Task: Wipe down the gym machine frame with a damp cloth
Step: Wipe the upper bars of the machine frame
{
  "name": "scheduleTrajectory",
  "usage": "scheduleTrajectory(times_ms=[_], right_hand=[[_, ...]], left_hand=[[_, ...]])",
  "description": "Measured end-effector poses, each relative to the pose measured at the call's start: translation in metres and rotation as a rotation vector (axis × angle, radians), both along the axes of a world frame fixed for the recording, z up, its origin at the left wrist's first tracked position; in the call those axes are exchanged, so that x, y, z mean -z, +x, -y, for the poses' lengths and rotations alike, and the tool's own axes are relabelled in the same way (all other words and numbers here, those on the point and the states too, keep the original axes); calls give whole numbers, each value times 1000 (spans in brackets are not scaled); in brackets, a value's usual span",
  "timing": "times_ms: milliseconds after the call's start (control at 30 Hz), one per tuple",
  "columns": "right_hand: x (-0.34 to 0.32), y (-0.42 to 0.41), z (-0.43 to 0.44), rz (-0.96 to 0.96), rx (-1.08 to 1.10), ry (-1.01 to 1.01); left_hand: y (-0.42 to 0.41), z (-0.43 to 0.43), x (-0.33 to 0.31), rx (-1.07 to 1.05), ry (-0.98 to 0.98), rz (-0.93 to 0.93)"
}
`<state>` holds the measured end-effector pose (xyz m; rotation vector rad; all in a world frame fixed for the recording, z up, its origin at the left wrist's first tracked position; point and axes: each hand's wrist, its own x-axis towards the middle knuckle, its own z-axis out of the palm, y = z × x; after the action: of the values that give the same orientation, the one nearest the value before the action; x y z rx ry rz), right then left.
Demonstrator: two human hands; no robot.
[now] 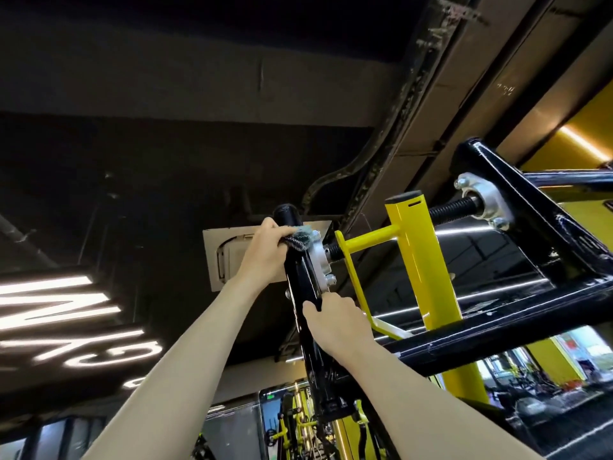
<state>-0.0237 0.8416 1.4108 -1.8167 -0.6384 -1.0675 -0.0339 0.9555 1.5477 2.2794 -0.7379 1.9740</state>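
- Sign (pixel 66 313): 1, far left, glowing white strokes on a dark panel; letters not readable.
- Ceiling panel (pixel 229 257): 1, flat, pale grey, square with a rounded inner slot; it sits behind the left hand.
- Left hand (pixel 268 247): 1, raised to the capped top of the upright. The fingers are curled round the cloth and hold it against the tube.
- Cloth (pixel 300 239): 1, bunched, coarse weave, dark with a teal patch. It touches the upright just above the near flange.
- Upright (pixel 298 283): 1, glossy black tube with a round top end; it is the left member of the frame.
- Flanges: 2, cast silver metal, oval, 2 bolt heads seen on each. The near one (pixel 320 260) is on the upright, the far one (pixel 484 202) on the right black member.
- Right hand (pixel 335 322): 1, below the near flange, fingers and thumb wrapped round the upright; no cloth in it.
- Yellow arm (pixel 368 239): 1, round painted bar joined to the yellow post.
- Yellow post (pixel 421 260): 1, square section, smooth paint, black end cap, one slot near the top.
- Threaded rod (pixel 452 207): black, ribbed, running from the yellow post into the far flange.
- Frame (pixel 497 330): black gloss tubes, scuffed with white flecks; 2 cross tubes are seen at right.
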Motion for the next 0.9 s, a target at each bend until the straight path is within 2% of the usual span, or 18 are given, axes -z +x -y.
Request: scheduleTrajectory(times_ms=[133, 300, 367, 500, 567, 633, 733, 800, 900], right_hand=[[-1, 2, -1, 2, -17, 11], [-2, 4, 2, 9, -6, 10], [-1, 5, 3, 9, -23, 18], [0, 5, 1, 23, -17, 30], [3, 5, 0, 38, 3, 25], [4, 4, -1, 36, 11, 17], [5, 2, -1, 21, 3, 6], [5, 1, 0, 15, 5, 3], [5, 1, 0, 25, 16, -6]], left_hand=[[5, 11, -33, 153, -234, 29], [10, 27, -63, 16, -311, 50], [5, 27, -60, -54, -255, 34], [-3, 24, -16, -211, 84, 38], [-14, 15, -4, -182, 89, -60], [-26, 4, -2, -60, -10, -134], [-36, -2, -9, 133, -324, 26], [-35, 4, -18, 156, -498, 140], [-27, 19, -31, 82, -581, 156]])
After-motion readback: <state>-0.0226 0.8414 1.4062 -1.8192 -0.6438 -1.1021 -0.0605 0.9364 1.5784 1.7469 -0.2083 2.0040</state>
